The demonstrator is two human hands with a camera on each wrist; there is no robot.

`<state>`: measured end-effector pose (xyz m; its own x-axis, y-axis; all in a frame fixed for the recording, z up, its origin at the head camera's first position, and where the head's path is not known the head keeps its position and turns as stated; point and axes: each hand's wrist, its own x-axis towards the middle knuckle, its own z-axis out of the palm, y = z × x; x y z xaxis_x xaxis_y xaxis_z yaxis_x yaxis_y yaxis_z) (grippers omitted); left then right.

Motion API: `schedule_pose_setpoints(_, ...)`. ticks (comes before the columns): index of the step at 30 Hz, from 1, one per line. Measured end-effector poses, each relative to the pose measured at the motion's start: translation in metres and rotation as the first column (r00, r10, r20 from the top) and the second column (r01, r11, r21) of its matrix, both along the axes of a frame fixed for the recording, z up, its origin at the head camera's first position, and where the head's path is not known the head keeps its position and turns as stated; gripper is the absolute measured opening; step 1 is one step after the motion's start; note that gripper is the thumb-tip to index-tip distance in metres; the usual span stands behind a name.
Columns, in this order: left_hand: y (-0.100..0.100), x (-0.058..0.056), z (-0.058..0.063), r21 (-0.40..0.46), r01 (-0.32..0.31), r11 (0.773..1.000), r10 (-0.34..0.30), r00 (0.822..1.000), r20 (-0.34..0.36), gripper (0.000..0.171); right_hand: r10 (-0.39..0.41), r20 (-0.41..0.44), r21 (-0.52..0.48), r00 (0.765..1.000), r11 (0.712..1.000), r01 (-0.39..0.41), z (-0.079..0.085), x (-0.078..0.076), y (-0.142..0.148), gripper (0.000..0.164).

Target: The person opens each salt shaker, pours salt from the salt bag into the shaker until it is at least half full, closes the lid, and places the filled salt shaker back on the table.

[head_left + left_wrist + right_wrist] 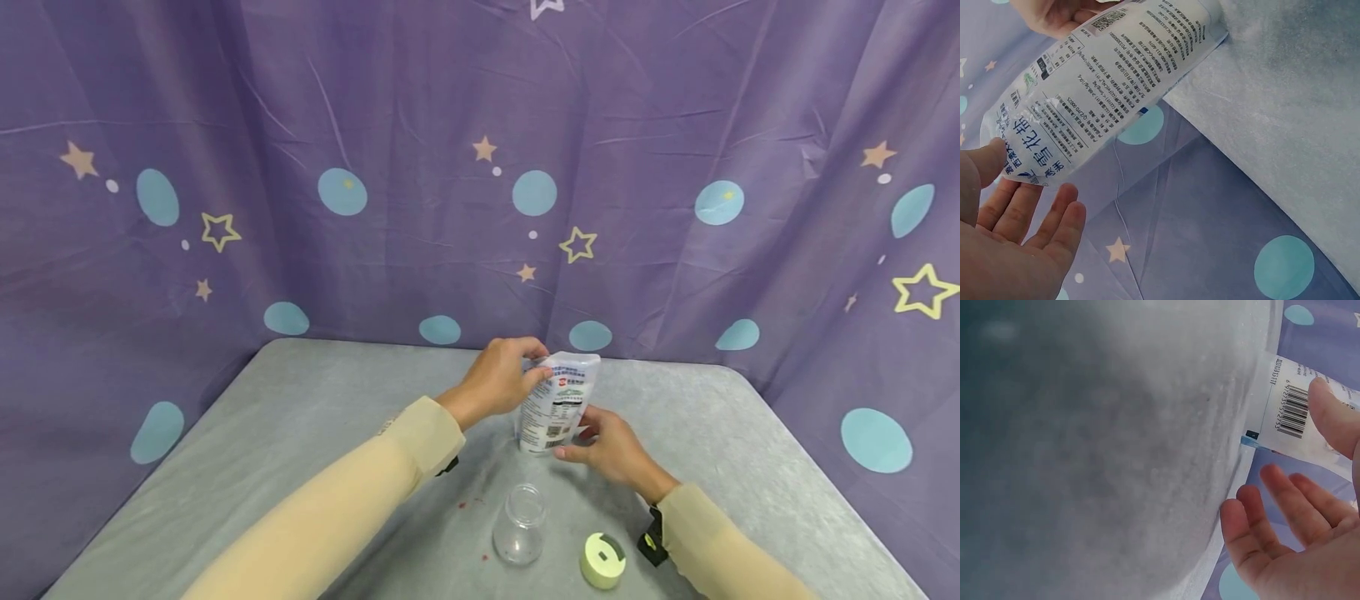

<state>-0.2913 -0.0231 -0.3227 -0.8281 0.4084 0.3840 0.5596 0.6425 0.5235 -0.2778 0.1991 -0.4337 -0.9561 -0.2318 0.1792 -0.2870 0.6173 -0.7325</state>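
White bag (pixel 557 410) points up, with the left hand (pixel 497 375) pinching its top and the right hand (pixel 615 447) spread beside its bottom.

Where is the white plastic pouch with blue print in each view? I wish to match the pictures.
Head: the white plastic pouch is right of centre, between left hand and right hand.
Left wrist: it slants across the upper left, reaching the top edge.
Right wrist: upper right, cut off by the right edge, barcode showing.
Shared landmark: the purple fabric curtain with turquoise spots.
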Motion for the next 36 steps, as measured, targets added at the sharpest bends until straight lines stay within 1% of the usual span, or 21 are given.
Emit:
schedule_pose_setpoints(6,0.003,-0.001,0.001,-0.002,-0.012,1.0,0.012,1.0,0.011,0.016,0.029,-0.006,0.0,1.0,1.0,-0.029,-0.002,-0.006,-0.005,0.041)
schedule_pose_setpoints(9,0.005,-0.002,0.001,-0.002,-0.017,1.0,0.017,1.0,0.008,0.013,0.04,-0.009,0.007,0.999,0.999,-0.04,-0.004,-0.008,-0.008,0.039)
schedule_pose_setpoints(16,0.007,0.001,0.002,0.0,-0.023,1.0,0.023,1.0,0.008,0.007,-0.032,0.011,0.049,0.999,0.998,0.031,-0.005,-0.01,-0.014,0.036)
schedule_pose_setpoints(21,0.007,0.003,0.003,0.004,-0.013,1.0,0.013,1.0,0.027,0.008,-0.024,0.008,0.032,1.0,0.999,0.024,-0.004,-0.008,-0.015,0.039)
schedule_pose_setpoints(25,0.006,0.005,0.004,0.009,-0.011,1.0,0.01,0.999,0.044,0.008,0.006,-0.003,0.018,1.0,1.0,-0.006,-0.004,-0.006,-0.014,0.04)
schedule_pose_setpoints(31,0.003,0.009,0.008,0.037,-0.019,0.999,0.017,0.999,0.049,0.009,0.078,-0.03,0.008,0.997,0.997,-0.077,0.0,-0.002,-0.007,0.038)
schedule_pose_setpoints(36,0.0,0.015,0.012,0.051,-0.004,0.999,0.001,0.999,0.05,0.009,0.123,-0.03,0.004,0.992,0.992,-0.123,0.005,0.002,0.001,0.04)
